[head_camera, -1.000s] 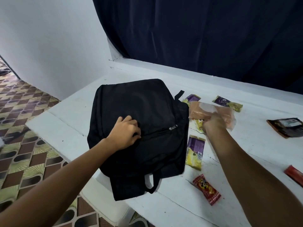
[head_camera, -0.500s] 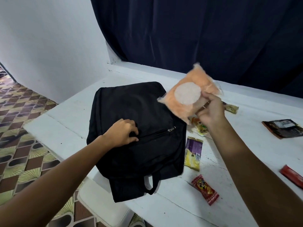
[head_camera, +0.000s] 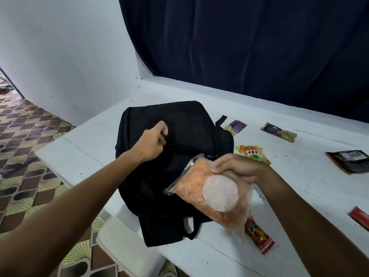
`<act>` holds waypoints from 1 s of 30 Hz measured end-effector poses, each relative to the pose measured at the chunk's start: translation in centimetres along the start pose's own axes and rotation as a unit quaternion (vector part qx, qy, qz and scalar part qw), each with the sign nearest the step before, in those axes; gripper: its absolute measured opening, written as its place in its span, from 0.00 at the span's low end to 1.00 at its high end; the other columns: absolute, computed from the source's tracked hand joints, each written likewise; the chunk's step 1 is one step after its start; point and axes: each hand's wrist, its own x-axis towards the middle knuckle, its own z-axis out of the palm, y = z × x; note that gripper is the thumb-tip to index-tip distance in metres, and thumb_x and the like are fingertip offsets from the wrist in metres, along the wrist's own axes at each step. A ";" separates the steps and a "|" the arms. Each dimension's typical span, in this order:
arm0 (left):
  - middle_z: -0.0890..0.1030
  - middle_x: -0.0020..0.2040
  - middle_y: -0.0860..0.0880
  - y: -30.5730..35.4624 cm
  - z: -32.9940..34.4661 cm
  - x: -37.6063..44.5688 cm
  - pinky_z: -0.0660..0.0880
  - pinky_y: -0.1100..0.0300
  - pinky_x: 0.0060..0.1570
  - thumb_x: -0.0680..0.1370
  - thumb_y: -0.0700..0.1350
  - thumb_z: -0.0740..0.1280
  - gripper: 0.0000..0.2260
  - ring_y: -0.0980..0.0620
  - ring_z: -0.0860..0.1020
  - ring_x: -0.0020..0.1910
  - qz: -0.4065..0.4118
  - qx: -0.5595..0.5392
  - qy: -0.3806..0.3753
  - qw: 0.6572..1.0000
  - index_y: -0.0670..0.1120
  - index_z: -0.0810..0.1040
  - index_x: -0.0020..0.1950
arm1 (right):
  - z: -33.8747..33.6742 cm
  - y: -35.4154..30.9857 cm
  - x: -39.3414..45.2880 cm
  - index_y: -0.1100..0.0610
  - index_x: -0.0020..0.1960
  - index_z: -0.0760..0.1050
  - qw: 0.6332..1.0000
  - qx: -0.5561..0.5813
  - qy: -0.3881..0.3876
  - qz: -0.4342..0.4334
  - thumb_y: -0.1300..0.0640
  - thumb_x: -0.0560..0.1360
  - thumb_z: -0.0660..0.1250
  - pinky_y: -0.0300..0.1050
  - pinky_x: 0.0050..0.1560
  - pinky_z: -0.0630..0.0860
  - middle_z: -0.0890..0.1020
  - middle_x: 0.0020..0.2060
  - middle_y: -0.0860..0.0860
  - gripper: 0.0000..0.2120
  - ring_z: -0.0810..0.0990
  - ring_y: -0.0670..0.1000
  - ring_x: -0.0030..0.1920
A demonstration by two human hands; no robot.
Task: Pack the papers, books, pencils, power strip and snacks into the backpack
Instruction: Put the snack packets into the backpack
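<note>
A black backpack (head_camera: 179,126) lies flat on the white table (head_camera: 299,196). My left hand (head_camera: 151,142) pinches the edge of its front pocket and lifts the fabric up. My right hand (head_camera: 235,168) grips an orange snack bag (head_camera: 201,188) with a white round label, holding it just over the backpack's right side, its corner at the pocket opening. Several small snack packets lie on the table to the right of the backpack.
Right of the backpack lie a purple-yellow packet (head_camera: 236,125), another purple one (head_camera: 278,131), a yellow packet (head_camera: 252,153), a dark packet (head_camera: 349,160), a red packet (head_camera: 258,235) and a red one at the right edge (head_camera: 360,215). A white chair (head_camera: 123,242) stands below the table edge.
My right hand has lifted the orange bag off the table and brought it down and left over the backpack. My left hand moved up, pulling the pocket's edge open.
</note>
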 end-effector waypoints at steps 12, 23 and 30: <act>0.73 0.35 0.54 2.2 0.4 1.4 0.69 0.55 0.42 0.68 0.68 0.71 0.24 0.49 0.73 0.39 0.030 0.230 -0.049 0.971 0.49 0.70 0.42 | 5.9 -1.4 -0.6 0.40 0.68 0.63 0.872 -0.468 0.141 -0.030 0.40 0.69 0.71 0.49 0.51 0.76 0.73 0.62 0.51 0.31 0.76 0.52 0.55; 0.61 0.24 0.51 5.0 -4.0 6.3 0.61 0.60 0.30 0.72 0.64 0.70 0.29 0.55 0.61 0.23 -0.030 0.046 -0.055 0.997 0.46 0.60 0.25 | 10.5 -2.9 -1.4 0.45 0.69 0.62 0.812 -0.526 0.221 -0.121 0.35 0.69 0.67 0.52 0.58 0.71 0.66 0.65 0.49 0.33 0.71 0.58 0.61; 0.58 0.25 0.50 6.5 -8.2 8.8 0.58 0.59 0.29 0.73 0.64 0.68 0.30 0.53 0.58 0.24 0.060 0.101 -0.042 0.992 0.46 0.56 0.26 | 13.6 -10.0 1.2 0.52 0.65 0.59 0.815 -0.489 0.288 -0.117 0.44 0.76 0.61 0.50 0.45 0.65 0.67 0.62 0.56 0.23 0.75 0.64 0.56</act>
